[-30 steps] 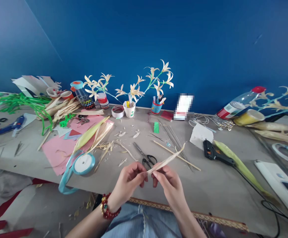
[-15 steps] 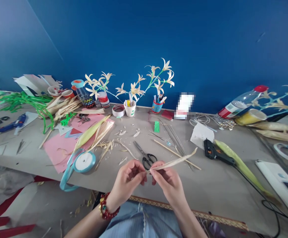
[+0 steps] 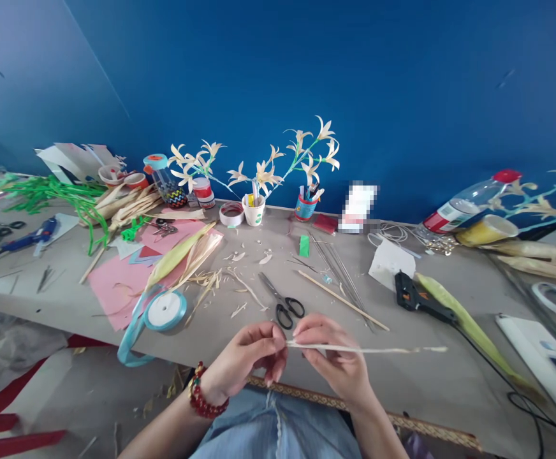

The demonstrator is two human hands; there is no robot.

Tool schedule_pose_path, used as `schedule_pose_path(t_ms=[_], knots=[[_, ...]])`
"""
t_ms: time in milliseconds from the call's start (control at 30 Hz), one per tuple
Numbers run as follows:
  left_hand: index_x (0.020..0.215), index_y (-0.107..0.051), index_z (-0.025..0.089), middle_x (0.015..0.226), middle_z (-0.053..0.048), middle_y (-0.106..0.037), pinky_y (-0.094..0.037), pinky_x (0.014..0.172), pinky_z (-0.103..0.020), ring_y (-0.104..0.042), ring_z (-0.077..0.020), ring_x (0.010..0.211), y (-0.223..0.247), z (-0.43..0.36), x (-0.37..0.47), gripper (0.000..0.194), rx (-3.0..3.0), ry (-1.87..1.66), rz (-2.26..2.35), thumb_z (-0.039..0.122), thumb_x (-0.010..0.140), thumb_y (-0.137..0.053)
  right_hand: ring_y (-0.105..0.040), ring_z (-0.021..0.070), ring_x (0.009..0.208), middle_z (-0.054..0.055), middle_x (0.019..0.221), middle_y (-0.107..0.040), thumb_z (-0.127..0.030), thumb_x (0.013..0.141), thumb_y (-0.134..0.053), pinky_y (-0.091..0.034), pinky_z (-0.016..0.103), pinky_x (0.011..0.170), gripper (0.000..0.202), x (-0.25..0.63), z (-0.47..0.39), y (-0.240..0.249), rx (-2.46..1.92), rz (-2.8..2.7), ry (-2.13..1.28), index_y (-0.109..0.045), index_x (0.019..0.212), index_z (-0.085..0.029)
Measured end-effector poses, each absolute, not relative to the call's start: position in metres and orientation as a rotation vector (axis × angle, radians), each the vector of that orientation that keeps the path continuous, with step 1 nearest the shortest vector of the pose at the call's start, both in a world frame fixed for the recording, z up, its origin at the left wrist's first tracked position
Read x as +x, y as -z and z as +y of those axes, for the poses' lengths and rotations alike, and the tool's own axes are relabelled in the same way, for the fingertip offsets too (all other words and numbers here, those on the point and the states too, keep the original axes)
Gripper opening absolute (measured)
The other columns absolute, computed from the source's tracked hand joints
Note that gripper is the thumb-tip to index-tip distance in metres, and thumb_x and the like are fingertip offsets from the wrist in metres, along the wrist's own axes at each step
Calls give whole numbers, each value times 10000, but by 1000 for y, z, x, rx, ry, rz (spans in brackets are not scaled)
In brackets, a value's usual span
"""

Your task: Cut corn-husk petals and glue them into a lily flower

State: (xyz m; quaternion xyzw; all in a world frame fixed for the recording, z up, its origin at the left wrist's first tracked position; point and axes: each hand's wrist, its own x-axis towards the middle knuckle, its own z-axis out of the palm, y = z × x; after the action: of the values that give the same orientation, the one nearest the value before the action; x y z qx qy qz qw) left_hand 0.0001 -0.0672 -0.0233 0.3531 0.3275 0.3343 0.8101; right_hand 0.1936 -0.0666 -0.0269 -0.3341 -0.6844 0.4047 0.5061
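A thin, pale strip of dried husk (image 3: 378, 350) runs between my two hands, its long free end pointing right. My left hand (image 3: 256, 350) pinches its left end between thumb and fingertips; a red bead bracelet circles that wrist. Close by, my right hand (image 3: 333, 350) grips the strip a little further along, fingers bent over it. Just beyond my hands lie black-handled scissors (image 3: 285, 306), blades pointing away. A wooden stick (image 3: 342, 299) and several thin wires (image 3: 338, 268) rest behind my right hand.
At left are a roll of blue ribbon (image 3: 166, 311), pink paper (image 3: 110, 290) and corn husks (image 3: 182, 252). Husk flowers (image 3: 264, 175) stand in a paper cup (image 3: 254, 213) by the wall. A black glue gun (image 3: 419, 299) with its cable lies right; a plastic bottle (image 3: 469, 204) leans behind.
The husk strip has turned from slanting upward to nearly level, and looks narrower. Both hands have shifted slightly, the right one rolling over the strip.
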Motion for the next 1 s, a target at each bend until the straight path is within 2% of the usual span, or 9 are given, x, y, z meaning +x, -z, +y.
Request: schedule_pose_path(t_ms=[100,167,267,500,667,767,1000], knots=[[740,-549,141,575,-4,-556,-393,487,-193,-488,-81,488,20,-69,2,303,911,-813,734,412,868,-594,-606,183,762,69,935,-633,-203,882,-598,-517,288,647,123,192,-71,32,-916,-1502,-1165,-661,985,-226],[751,-570,132,584,-9,-564,-407,530,-204,-492,-84,518,17,-70,4,298,1022,-866,792,394,893,-566,-597,171,738,59,934,-614,-249,870,-633,-519,278,632,161,187,-74,35,-962,-1365,-1340,-620,1028,-220],[761,-590,129,610,-22,-585,-415,552,-214,-501,-92,544,14,-71,5,291,1102,-906,840,374,910,-543,-589,146,671,39,885,-591,-306,861,-655,-515,268,606,134,178,-77,37,-937,-1231,-1462,-617,937,-203],[781,-616,134,683,-55,-638,-449,589,-231,-544,-122,605,14,-72,4,245,1200,-918,908,327,911,-537,-559,122,568,24,822,-562,-343,860,-651,-480,260,542,189,170,-75,31,-968,-1205,-1377,-630,762,-182],[780,-611,144,677,-27,-602,-427,617,-220,-545,-123,643,19,-71,5,174,1223,-979,1011,276,887,-573,-533,117,563,14,763,-551,-351,858,-641,-455,244,537,237,172,-73,26,-1048,-1262,-1376,-614,704,-173],[773,-593,150,667,-8,-566,-421,611,-219,-529,-113,622,21,-69,7,192,1172,-1023,1033,299,892,-568,-515,120,562,-3,702,-527,-343,857,-633,-439,241,540,247,173,-73,26,-1055,-1257,-1357,-591,679,-177],[762,-591,146,664,-15,-574,-390,577,-215,-511,-117,617,29,-65,9,263,1210,-902,994,391,852,-625,-541,131,571,8,718,-554,-329,891,-572,-441,243,540,234,169,-74,29,-1104,-1347,-1264,-600,712,-181]])
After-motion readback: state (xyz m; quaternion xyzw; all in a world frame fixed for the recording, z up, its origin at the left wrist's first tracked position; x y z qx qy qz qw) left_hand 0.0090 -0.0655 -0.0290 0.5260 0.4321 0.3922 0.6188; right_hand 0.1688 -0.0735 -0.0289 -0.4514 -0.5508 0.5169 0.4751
